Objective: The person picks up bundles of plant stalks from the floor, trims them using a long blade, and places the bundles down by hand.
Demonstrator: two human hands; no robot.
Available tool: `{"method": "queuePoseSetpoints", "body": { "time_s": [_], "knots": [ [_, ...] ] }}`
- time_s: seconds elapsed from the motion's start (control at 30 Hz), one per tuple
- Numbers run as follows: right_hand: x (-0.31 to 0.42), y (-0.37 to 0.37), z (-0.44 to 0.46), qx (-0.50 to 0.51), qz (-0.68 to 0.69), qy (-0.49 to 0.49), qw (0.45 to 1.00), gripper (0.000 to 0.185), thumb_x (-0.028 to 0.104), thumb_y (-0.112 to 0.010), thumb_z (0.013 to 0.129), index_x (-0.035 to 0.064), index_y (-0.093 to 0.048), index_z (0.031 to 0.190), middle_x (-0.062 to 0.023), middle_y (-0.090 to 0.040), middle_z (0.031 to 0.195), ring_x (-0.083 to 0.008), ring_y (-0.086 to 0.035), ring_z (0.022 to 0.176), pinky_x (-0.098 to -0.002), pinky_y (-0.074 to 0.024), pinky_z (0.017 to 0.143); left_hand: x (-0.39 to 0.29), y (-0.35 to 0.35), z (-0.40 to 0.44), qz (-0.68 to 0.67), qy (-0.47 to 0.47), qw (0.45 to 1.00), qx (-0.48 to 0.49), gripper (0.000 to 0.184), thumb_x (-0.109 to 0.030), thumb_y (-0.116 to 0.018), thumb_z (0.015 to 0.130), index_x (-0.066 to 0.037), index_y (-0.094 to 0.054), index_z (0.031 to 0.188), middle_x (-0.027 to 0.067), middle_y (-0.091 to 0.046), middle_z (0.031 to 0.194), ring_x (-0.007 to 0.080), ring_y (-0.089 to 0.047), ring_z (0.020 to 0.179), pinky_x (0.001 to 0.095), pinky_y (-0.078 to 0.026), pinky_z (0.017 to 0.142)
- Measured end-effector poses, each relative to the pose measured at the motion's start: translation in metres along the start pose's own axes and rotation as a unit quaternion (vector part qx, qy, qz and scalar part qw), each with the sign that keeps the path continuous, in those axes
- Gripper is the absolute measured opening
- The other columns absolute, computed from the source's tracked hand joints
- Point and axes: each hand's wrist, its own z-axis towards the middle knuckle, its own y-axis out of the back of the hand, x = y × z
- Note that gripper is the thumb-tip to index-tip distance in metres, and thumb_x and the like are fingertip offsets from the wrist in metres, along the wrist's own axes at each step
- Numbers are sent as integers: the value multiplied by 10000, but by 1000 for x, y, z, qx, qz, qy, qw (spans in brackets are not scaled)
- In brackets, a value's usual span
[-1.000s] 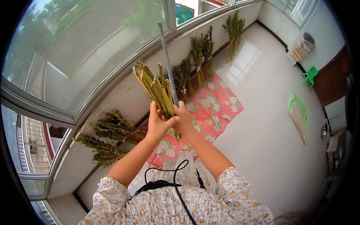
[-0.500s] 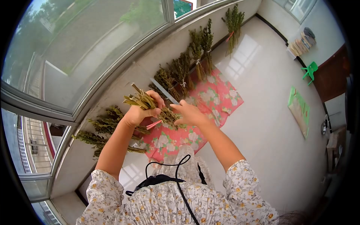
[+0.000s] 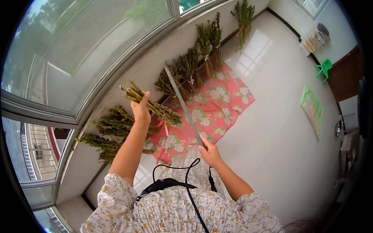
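My left hand (image 3: 141,110) is closed round a bundle of dried stems (image 3: 158,110), cut ends toward the upper left and leafy tops toward the lower right. A pink tie (image 3: 164,126) dangles under the bundle. Lower and to the right, my right hand (image 3: 211,151) grips one end of a long, narrow grey blade (image 3: 182,101); its handle is hidden in my fingers. The blade points up and away, its tip in front of the standing bundles. It is apart from the stems in my left hand.
Several tied plant bundles (image 3: 188,68) lean along the wall, and others (image 3: 110,128) lie at left. A red floral cloth (image 3: 217,105) covers part of the floor. Windows (image 3: 89,50) run along the left. At right are a green chair (image 3: 324,70) and a green-edged bag (image 3: 311,110).
My right hand has moved down and toward me with the blade, away from the bundle. My left hand has swung the bundle slightly, its leafy end now clear of the right hand.
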Motion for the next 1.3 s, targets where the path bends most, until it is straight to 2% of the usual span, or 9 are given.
{"method": "queuePoseSetpoints", "body": {
  "time_s": [0.27, 0.33, 0.47, 0.53, 0.67, 0.87, 1.0, 1.13, 1.3],
  "knots": [
    [4, -4, -1, -45, 41, -49, 997, 484, 140, -549, 850, 37, -407, 1302, -118, -588, 856, -154, -541, 736, -288, -434, 707, -2, -9, -7, -35, 24, 999, -5, 222, -66, -723, 726, -89, -533, 841, -4, -551, 834, 146, -508, 793, 318, -400, 732],
    [-1, -4, -2, 33, -23, 40, 998, 480, 140, -549, 851, 43, -412, 1300, -116, -587, 836, -143, -539, 741, -282, -436, 707, 3, -11, -4, -37, 13, 999, -11, 218, -79, -723, 732, -94, -530, 833, -4, -547, 824, 154, -503, 799, 335, -393, 744],
    [5, 1, -2, -38, 97, -52, 993, 486, 163, -559, 843, 47, -422, 1295, -131, -550, 761, -181, -537, 697, -303, -426, 672, 6, -6, -2, -20, 45, 999, -10, 267, -96, -736, 715, -106, -509, 855, 3, -530, 877, 171, -496, 867, 357, -373, 796],
    [5, -2, -3, 49, -55, 25, 997, 482, 158, -548, 849, 30, -415, 1295, -117, -550, 759, -161, -527, 692, -297, -418, 650, 8, -9, -2, -32, 24, 999, -14, 230, -97, -734, 726, -93, -528, 827, 0, -532, 831, 163, -496, 785, 341, -387, 751],
    [3, -7, 0, -55, 119, -23, 991, 472, 129, -534, 853, 25, -410, 1296, -106, -508, 718, -156, -479, 626, -276, -408, 617, 7, -10, -2, -34, 44, 998, -17, 244, -104, -740, 722, -90, -527, 840, 2, -529, 845, 161, -494, 789, 340, -385, 749],
    [-3, -17, -1, -45, 124, 3, 991, 477, 122, -538, 858, 30, -401, 1305, -25, -530, 734, -87, -440, 625, -264, -401, 581, 5, -9, 0, -29, 43, 999, 4, 266, -137, -744, 721, -96, -516, 852, 22, -517, 884, 190, -480, 859, 374, -366, 787],
    [24, -9, -2, 49, 19, -14, 999, 484, 122, -545, 850, 21, -404, 1301, -46, -510, 674, -91, -447, 596, -262, -399, 560, 7, -11, -1, -17, 9, 1000, 2, 272, -142, -750, 711, -98, -516, 842, 13, -510, 880, 176, -468, 842, 359, -363, 779],
    [13, -14, 3, -67, 72, 26, 995, 481, 139, -565, 837, 15, -429, 1281, -66, -511, 648, -101, -468, 581, -255, -410, 568, 7, -10, 0, -29, 9, 1000, 4, 268, -138, -750, 711, -99, -519, 842, 6, -508, 862, 169, -467, 842, 360, -360, 783],
    [10, -15, 1, -22, 68, -2, 997, 476, 146, -572, 835, 15, -439, 1273, -69, -517, 667, -95, -472, 602, -253, -415, 578, 5, -11, 0, -18, 46, 999, -18, 257, -138, -747, 713, -101, -522, 833, 5, -512, 848, 169, -470, 848, 364, -359, 791]
  ]
}}
